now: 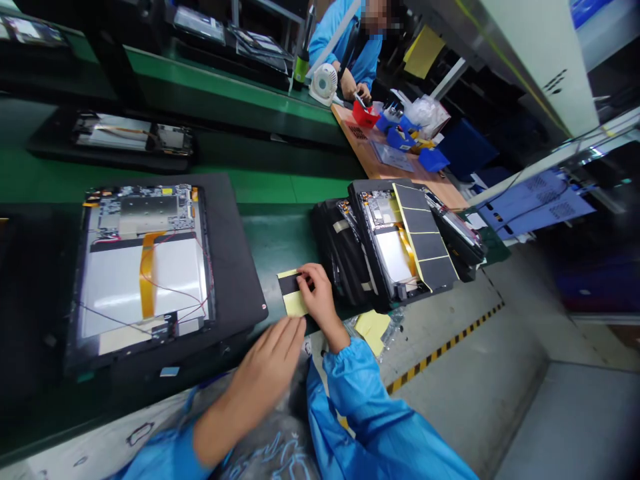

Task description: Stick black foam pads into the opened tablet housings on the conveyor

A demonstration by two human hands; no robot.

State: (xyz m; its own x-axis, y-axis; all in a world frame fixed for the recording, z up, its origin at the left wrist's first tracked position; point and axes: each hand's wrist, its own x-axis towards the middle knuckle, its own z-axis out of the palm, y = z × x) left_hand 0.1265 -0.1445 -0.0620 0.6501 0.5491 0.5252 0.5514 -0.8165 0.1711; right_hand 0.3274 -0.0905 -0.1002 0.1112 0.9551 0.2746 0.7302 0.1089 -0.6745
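Bending toward each other, thumb and forefinger of the right hand (319, 293) sit at the right end of a flat black strip (289, 285) on a pale-yellow rectangular backing card (295, 305). Gap between these fingers small; cannot tell whether they have a firm hold on the strip. Card lies at the near edge of the dark-green bench (280, 233), between two groups of black pads.

Left hand (267, 370): back upward, fingers straight and side by side, nothing seen in them; underside hidden. Tips just beside the card's lower edge, contact unclear.

Left of the card: opened flat rectangular device (120, 280) on a thick black pad (233, 267). Circuit board along its far side, silvery-white panels below, orange ribbon cable (147, 273) across the middle, thin red and dark wires over the panels.

Right of the card: a pile of black pads and opened devices. Upper device (393, 257) partly covered by a tilted yellow-edged sheet of black rectangles (425, 233).

Below the pile: loose pale-yellow paper (373, 330) with clear plastic. Farther back: another opened device (133, 133) on a black pad; small round white fan (324, 83); blue-sleeved co-worker (353, 73), hands near a red plastic bin (365, 115).
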